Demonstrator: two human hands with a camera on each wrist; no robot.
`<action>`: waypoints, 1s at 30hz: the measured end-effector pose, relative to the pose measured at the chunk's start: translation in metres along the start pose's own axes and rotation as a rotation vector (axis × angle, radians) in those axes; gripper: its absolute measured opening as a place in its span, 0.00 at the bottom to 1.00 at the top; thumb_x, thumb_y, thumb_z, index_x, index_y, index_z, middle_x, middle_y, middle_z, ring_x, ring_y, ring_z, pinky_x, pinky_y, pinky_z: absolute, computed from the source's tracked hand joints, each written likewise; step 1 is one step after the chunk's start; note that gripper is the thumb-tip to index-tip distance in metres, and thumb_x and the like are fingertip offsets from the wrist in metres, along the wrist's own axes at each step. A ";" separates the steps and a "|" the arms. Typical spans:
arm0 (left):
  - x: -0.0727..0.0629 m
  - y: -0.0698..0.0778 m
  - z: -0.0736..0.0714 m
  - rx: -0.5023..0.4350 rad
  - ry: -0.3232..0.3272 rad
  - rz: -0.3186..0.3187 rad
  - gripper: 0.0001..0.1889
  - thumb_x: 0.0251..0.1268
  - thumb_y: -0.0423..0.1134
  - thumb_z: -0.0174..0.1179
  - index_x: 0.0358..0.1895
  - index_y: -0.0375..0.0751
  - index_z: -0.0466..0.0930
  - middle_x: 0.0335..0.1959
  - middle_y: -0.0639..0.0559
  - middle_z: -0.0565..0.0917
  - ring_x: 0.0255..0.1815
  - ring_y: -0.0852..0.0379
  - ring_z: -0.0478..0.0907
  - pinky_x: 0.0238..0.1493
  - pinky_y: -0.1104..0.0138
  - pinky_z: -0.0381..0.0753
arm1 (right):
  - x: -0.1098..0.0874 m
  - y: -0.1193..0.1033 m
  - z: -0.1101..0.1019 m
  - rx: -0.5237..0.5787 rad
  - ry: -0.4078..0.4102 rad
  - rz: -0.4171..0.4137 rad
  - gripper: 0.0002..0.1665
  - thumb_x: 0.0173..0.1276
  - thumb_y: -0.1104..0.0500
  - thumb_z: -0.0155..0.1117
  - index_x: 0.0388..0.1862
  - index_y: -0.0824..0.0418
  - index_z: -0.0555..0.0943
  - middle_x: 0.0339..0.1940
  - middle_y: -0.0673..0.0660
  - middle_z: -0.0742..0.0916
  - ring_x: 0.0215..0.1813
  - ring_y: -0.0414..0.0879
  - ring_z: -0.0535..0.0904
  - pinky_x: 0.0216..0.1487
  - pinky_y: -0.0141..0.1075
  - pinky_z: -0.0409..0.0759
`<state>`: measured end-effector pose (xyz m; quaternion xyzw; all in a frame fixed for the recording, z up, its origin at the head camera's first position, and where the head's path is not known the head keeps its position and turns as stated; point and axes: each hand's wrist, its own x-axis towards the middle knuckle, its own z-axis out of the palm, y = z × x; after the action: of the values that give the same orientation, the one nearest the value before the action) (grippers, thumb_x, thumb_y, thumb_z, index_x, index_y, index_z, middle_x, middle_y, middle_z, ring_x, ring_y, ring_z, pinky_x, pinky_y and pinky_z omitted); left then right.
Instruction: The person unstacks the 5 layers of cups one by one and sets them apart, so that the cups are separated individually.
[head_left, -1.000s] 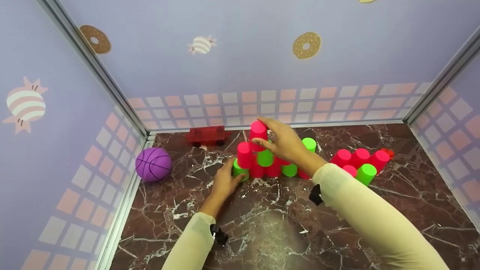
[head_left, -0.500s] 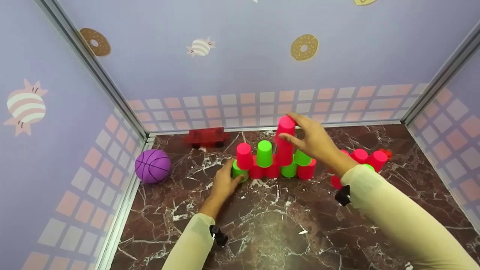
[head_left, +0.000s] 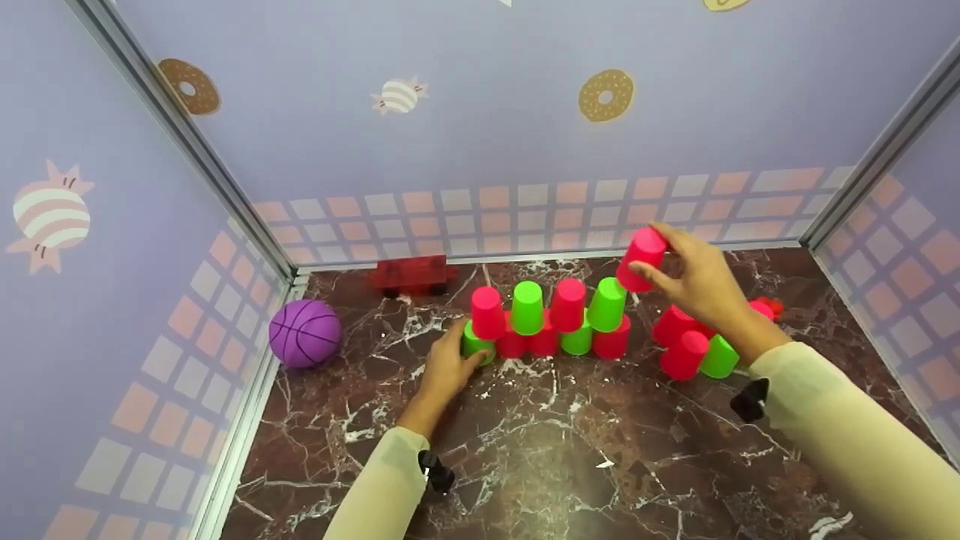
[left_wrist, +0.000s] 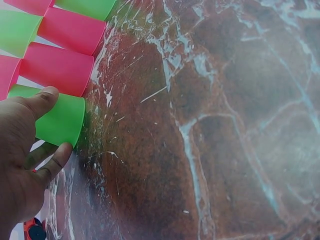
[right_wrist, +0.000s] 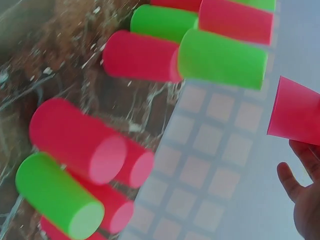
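An upside-down green plastic cup [head_left: 478, 346] stands at the left end of the bottom row, and my left hand [head_left: 446, 366] grips it low down; thumb and fingers are on its sides in the left wrist view. Several red and green cups make up that row. On top stands a second row: a red cup [head_left: 487, 313], a green cup [head_left: 528, 309], a red cup [head_left: 569, 306] and a green cup [head_left: 607, 304]. My right hand [head_left: 703, 283] holds another red cup [head_left: 641, 259], upside down and slightly tilted, in the air above the right end of the rows.
Right of the rows stands a cluster of upside-down cups, including a red cup [head_left: 685, 355] and a green cup [head_left: 720, 357]. A purple ball [head_left: 305, 334] lies at the left wall. A red toy car [head_left: 411, 274] sits near the back wall [head_left: 480, 135].
My right hand has carried the red cup rightward, from above the left part of the upper row to past its right end. The left hand stays on the green cup.
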<state>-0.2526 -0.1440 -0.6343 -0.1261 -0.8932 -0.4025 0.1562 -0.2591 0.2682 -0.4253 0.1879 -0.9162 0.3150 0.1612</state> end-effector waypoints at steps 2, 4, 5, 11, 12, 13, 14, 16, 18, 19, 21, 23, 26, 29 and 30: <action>0.001 0.000 0.000 0.005 -0.007 -0.015 0.34 0.64 0.47 0.81 0.71 0.46 0.78 0.57 0.37 0.91 0.56 0.37 0.90 0.57 0.42 0.88 | -0.004 0.006 -0.006 -0.015 0.016 0.007 0.42 0.75 0.53 0.78 0.81 0.66 0.74 0.55 0.69 0.92 0.49 0.64 0.92 0.52 0.53 0.91; 0.001 0.012 -0.006 0.007 -0.019 -0.039 0.34 0.64 0.43 0.81 0.71 0.43 0.78 0.58 0.35 0.90 0.57 0.35 0.89 0.59 0.39 0.87 | -0.009 0.011 -0.012 -0.023 0.027 0.009 0.42 0.74 0.54 0.79 0.80 0.68 0.74 0.56 0.71 0.91 0.53 0.68 0.92 0.55 0.55 0.91; 0.001 0.001 -0.001 0.003 -0.006 -0.023 0.35 0.64 0.45 0.80 0.72 0.45 0.77 0.58 0.36 0.90 0.57 0.37 0.90 0.59 0.42 0.88 | -0.011 0.014 -0.014 -0.026 0.036 0.006 0.42 0.73 0.54 0.80 0.79 0.69 0.75 0.57 0.72 0.91 0.56 0.70 0.92 0.56 0.56 0.90; 0.000 0.022 -0.012 0.015 -0.047 -0.061 0.32 0.65 0.41 0.79 0.71 0.42 0.77 0.58 0.34 0.90 0.57 0.34 0.89 0.61 0.40 0.87 | -0.029 0.035 -0.023 -0.076 0.086 -0.018 0.41 0.71 0.58 0.81 0.77 0.70 0.76 0.55 0.71 0.91 0.53 0.70 0.92 0.55 0.62 0.89; 0.000 0.034 -0.017 0.020 -0.061 -0.082 0.32 0.64 0.38 0.79 0.69 0.40 0.78 0.58 0.32 0.90 0.57 0.32 0.89 0.61 0.37 0.86 | -0.032 0.038 -0.025 -0.086 0.092 -0.017 0.41 0.71 0.58 0.81 0.77 0.70 0.76 0.55 0.71 0.91 0.52 0.69 0.92 0.54 0.62 0.88; 0.000 0.034 -0.017 0.017 -0.059 -0.079 0.32 0.64 0.39 0.80 0.69 0.41 0.78 0.57 0.32 0.90 0.57 0.32 0.89 0.60 0.37 0.86 | -0.035 0.042 -0.027 -0.092 0.097 -0.015 0.41 0.71 0.58 0.82 0.77 0.70 0.76 0.54 0.71 0.91 0.52 0.69 0.92 0.54 0.62 0.88; 0.000 0.027 -0.014 0.021 -0.047 -0.065 0.31 0.64 0.40 0.80 0.69 0.43 0.78 0.56 0.33 0.90 0.55 0.33 0.90 0.59 0.38 0.87 | -0.039 0.045 -0.028 -0.098 0.102 -0.012 0.40 0.70 0.59 0.82 0.76 0.71 0.76 0.54 0.71 0.91 0.52 0.69 0.92 0.54 0.61 0.88; 0.000 0.020 -0.010 0.025 -0.023 -0.040 0.32 0.63 0.42 0.81 0.68 0.45 0.78 0.55 0.35 0.91 0.53 0.35 0.90 0.56 0.38 0.87 | -0.045 0.051 -0.031 -0.109 0.112 -0.004 0.41 0.70 0.58 0.82 0.77 0.70 0.77 0.54 0.70 0.91 0.52 0.68 0.91 0.54 0.50 0.88; 0.001 0.007 -0.003 0.025 -0.005 -0.012 0.32 0.63 0.44 0.81 0.68 0.48 0.78 0.54 0.36 0.91 0.52 0.36 0.90 0.54 0.39 0.87 | -0.050 0.056 -0.033 -0.117 0.118 0.004 0.41 0.70 0.58 0.83 0.77 0.68 0.77 0.53 0.69 0.91 0.50 0.67 0.92 0.51 0.33 0.84; 0.001 0.003 0.000 0.026 0.001 -0.006 0.32 0.62 0.45 0.81 0.69 0.49 0.78 0.54 0.37 0.91 0.52 0.36 0.90 0.54 0.39 0.87 | -0.053 0.058 -0.034 -0.116 0.119 0.011 0.41 0.70 0.58 0.83 0.77 0.68 0.77 0.52 0.68 0.91 0.49 0.66 0.92 0.50 0.25 0.80; 0.001 -0.003 0.003 0.024 0.000 -0.003 0.33 0.62 0.46 0.81 0.70 0.49 0.78 0.55 0.36 0.91 0.53 0.36 0.90 0.54 0.39 0.88 | -0.058 0.063 -0.037 -0.108 0.123 0.023 0.41 0.69 0.58 0.83 0.78 0.67 0.77 0.51 0.68 0.91 0.48 0.67 0.92 0.47 0.15 0.69; 0.001 -0.011 0.008 0.023 -0.002 -0.001 0.34 0.62 0.46 0.81 0.70 0.49 0.78 0.55 0.36 0.91 0.53 0.35 0.90 0.54 0.41 0.88 | -0.063 0.067 -0.040 -0.104 0.126 0.035 0.41 0.69 0.57 0.83 0.77 0.66 0.78 0.50 0.68 0.90 0.47 0.67 0.92 0.46 0.11 0.64; 0.001 -0.014 0.010 0.045 0.007 -0.003 0.35 0.61 0.46 0.82 0.70 0.49 0.78 0.55 0.37 0.91 0.52 0.36 0.90 0.53 0.42 0.88 | -0.069 0.072 -0.044 -0.108 0.128 0.052 0.41 0.70 0.57 0.83 0.78 0.66 0.77 0.51 0.68 0.91 0.47 0.68 0.92 0.46 0.10 0.65; 0.000 -0.009 0.007 0.035 0.009 -0.001 0.34 0.62 0.44 0.82 0.70 0.49 0.78 0.55 0.37 0.91 0.52 0.36 0.90 0.54 0.41 0.88 | -0.076 0.079 -0.047 -0.107 0.129 0.064 0.41 0.70 0.57 0.82 0.78 0.66 0.77 0.55 0.70 0.91 0.47 0.70 0.92 0.47 0.08 0.65; -0.001 -0.002 0.003 0.015 0.006 -0.003 0.34 0.62 0.43 0.81 0.70 0.47 0.78 0.56 0.35 0.91 0.53 0.34 0.90 0.55 0.39 0.88 | -0.078 0.081 -0.047 -0.106 0.131 0.065 0.41 0.70 0.57 0.82 0.78 0.67 0.77 0.56 0.71 0.91 0.47 0.71 0.92 0.48 0.06 0.64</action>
<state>-0.2535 -0.1435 -0.6379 -0.1222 -0.8958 -0.3966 0.1593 -0.2184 0.3765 -0.4639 0.1282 -0.9247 0.2828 0.2202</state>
